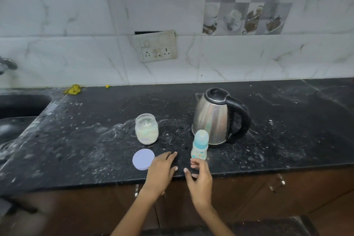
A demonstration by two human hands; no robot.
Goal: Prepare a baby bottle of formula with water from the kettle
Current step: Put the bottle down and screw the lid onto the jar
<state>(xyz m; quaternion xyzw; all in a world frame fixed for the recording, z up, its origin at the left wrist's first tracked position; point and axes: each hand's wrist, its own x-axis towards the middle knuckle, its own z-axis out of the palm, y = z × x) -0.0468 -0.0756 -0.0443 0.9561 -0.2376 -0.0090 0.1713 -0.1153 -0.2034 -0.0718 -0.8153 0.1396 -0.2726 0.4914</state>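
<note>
baby bottle (199,145), capped, stands upright near the dark counter (268,149) edge just before the kettle (212,119), with the right hand (200,180) open and reaching toward its base, the left hand (161,171) flat, fingers straight, beside the lilac lid (142,159) of the open formula jar (146,128).

- One steel kettle (214,117), standing on the countertop (287,130).
- One baby bottle (199,145), capped.
- One open jar (146,128) of pale powder.
- One lilac lid (142,159), lying flat near the countertop's front edge.
- Two hands: left hand (161,170), right hand (199,176).
- One wall socket plate (155,46).
</note>
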